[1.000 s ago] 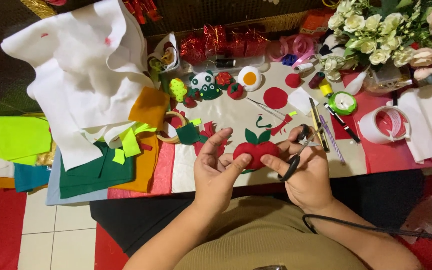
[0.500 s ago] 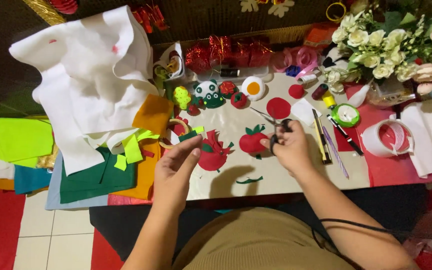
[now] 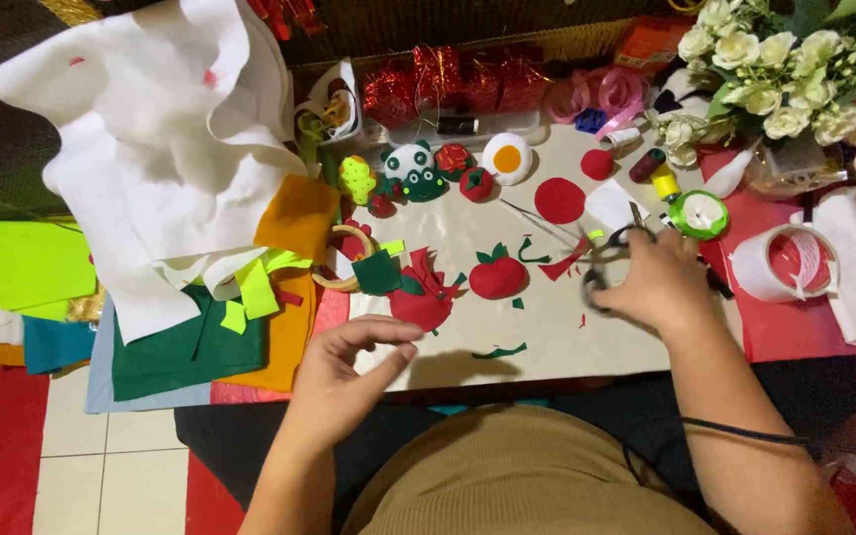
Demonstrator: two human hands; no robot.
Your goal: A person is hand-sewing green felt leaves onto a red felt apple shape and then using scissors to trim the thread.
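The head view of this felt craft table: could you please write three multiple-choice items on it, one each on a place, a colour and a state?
1. Where does the red felt tomato lie?
A. on the pale table top
B. on the white felt sheet
C. in the left hand

2. What colour is the loose felt circle beyond the tomato?
A. green
B. red
C. yellow

3. What does the right hand hold?
A. nothing
B. a tape roll
C. black-handled scissors

Answers: 1 A, the tomato rests on the table between the two hands. 2 B, the circle is plain red. 3 C, the fingers close around the scissor handles, while the left hand is empty.
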